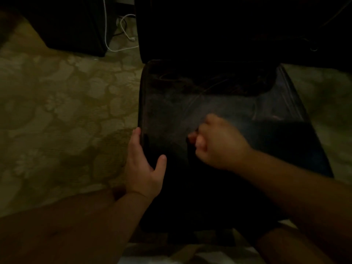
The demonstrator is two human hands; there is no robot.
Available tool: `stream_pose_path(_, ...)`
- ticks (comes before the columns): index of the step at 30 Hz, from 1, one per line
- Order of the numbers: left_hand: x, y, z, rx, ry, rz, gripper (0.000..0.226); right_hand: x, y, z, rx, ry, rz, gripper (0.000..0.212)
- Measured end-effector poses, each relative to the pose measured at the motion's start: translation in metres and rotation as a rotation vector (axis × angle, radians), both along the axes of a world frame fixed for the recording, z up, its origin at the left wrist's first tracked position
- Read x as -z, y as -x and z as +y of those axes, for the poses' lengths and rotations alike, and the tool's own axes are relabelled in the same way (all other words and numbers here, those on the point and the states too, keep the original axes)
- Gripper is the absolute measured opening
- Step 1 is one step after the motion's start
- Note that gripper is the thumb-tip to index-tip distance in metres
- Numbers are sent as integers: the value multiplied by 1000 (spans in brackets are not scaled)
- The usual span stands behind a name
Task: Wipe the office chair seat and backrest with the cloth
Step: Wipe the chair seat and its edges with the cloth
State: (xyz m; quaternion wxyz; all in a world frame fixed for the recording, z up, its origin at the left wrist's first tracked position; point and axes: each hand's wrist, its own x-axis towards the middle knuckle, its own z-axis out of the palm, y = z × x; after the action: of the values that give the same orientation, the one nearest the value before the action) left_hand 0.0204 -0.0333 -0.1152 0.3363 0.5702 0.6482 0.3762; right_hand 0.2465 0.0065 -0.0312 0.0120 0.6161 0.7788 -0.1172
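The black office chair seat (219, 103) fills the middle of the dim view, with pale streaks across its surface. The backrest (209, 35) rises behind it and is almost lost in the dark. My left hand (142, 166) grips the seat's left edge, thumb on top and fingers wrapped over the side. My right hand (217, 141) is a closed, motion-blurred fist resting on the middle of the seat. A dark cloth (190, 153) seems to hang below the fist, hard to tell apart from the seat.
Patterned beige carpet (66, 111) lies to the left and right of the chair. A dark piece of furniture (72, 25) stands at the back left, and a white cable (123, 31) loops on the floor beside it.
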Motion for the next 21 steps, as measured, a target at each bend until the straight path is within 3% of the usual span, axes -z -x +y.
stream_pose_path(3,1,1,2,8,-10,9,96,-16,-14,-7,-124,148,-66,31)
stream_pose_path(5,1,0,0,17,-4,-1,95,-15,-33,9,9,126,-156,34)
stream_pose_path(8,4,0,2,-1,-32,-28,85,-2,-17,31,219,-32,-117,31)
stream_pose_path(11,9,2,4,-11,-55,-39,77,9,19,19,91,-92,2,22)
stream_pose_path(13,10,2,4,-14,-66,-56,76,3,15,3,-100,43,77,23)
stream_pose_path(16,11,1,5,-12,-97,-58,74,-12,-7,2,-155,174,-32,28)
stream_pose_path(18,13,0,5,-14,-101,-60,73,-10,-6,16,-25,98,-104,28)
stream_pose_path(21,16,2,5,-20,-110,-73,71,5,36,39,86,-72,-2,24)
